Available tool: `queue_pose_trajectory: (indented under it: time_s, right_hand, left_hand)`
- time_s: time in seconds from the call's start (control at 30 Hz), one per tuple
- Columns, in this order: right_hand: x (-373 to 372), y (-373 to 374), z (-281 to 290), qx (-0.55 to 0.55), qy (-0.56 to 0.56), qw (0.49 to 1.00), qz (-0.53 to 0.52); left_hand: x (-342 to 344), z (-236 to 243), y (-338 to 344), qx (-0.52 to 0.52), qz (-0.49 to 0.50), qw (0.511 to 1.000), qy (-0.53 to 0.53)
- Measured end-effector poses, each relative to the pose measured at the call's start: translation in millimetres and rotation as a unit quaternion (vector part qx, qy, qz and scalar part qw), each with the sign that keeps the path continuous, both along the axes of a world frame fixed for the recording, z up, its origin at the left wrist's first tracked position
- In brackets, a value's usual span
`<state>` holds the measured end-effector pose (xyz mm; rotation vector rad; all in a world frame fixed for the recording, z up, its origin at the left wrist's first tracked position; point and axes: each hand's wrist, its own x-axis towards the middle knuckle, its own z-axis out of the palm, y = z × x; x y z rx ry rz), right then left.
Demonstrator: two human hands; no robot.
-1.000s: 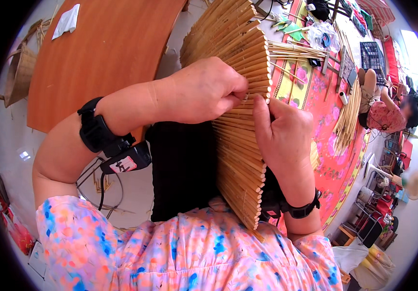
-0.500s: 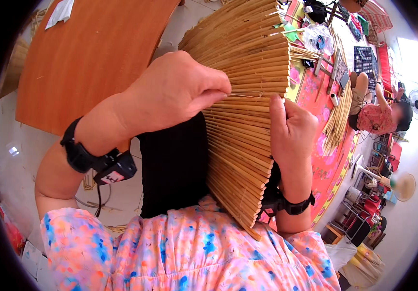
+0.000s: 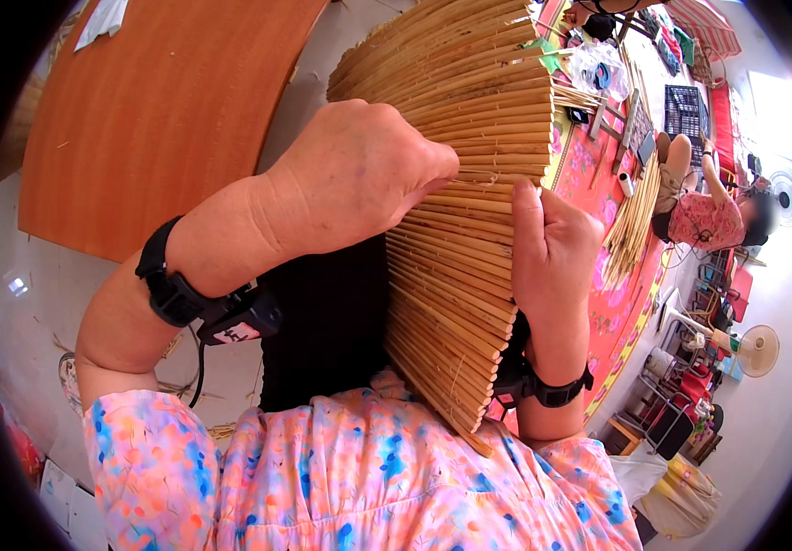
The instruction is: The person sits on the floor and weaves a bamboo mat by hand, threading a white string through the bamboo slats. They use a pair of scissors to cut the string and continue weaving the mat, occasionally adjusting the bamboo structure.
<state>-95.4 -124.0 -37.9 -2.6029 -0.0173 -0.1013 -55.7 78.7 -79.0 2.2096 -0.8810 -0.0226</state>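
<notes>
A mat of straw-coloured reeds (image 3: 455,298) bound side by side lies across my lap and stretches away from me. My left hand (image 3: 368,170) is closed in a pinch over its middle. From the fingertips a thin pale thread (image 3: 483,174) runs along the reeds toward the mat's right edge. That edge is gripped by my right hand (image 3: 554,243), with the thumb on top beside the reed ends. The right fingers are hidden behind the mat.
A brown wooden table (image 3: 157,119) stands at the left. To the right, a red floral cloth (image 3: 612,312) holds loose reeds (image 3: 634,216). Beyond it are a seated person (image 3: 703,220), a dark crate (image 3: 685,110) and a fan (image 3: 758,351). Another person's head shows at the top.
My left hand has moved slightly right along the mat, and the visible stretch of thread is shorter. My right hand stays at the edge. Another person's head has come in at the top.
</notes>
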Motion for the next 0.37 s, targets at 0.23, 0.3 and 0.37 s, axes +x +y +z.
queue_pose_trajectory:
  time_s: [0.23, 0.3, 0.37]
  right_hand:
    - [0.3, -0.1, -0.4, -0.009, -0.005, 1.0, 0.006]
    - [0.4, -0.9, -1.2, -0.009, -0.004, 1.0, 0.005]
    - [0.4, -1.4, -1.6, -0.008, -0.003, 1.0, 0.005]
  left_hand:
    - [0.6, 1.6, 0.9, 0.004, 0.002, 1.0, -0.002]
    - [1.0, 2.0, 1.0, 0.009, 0.002, 1.0, -0.005]
    - [1.1, 2.3, 1.4, 0.012, 0.003, 1.0, -0.006]
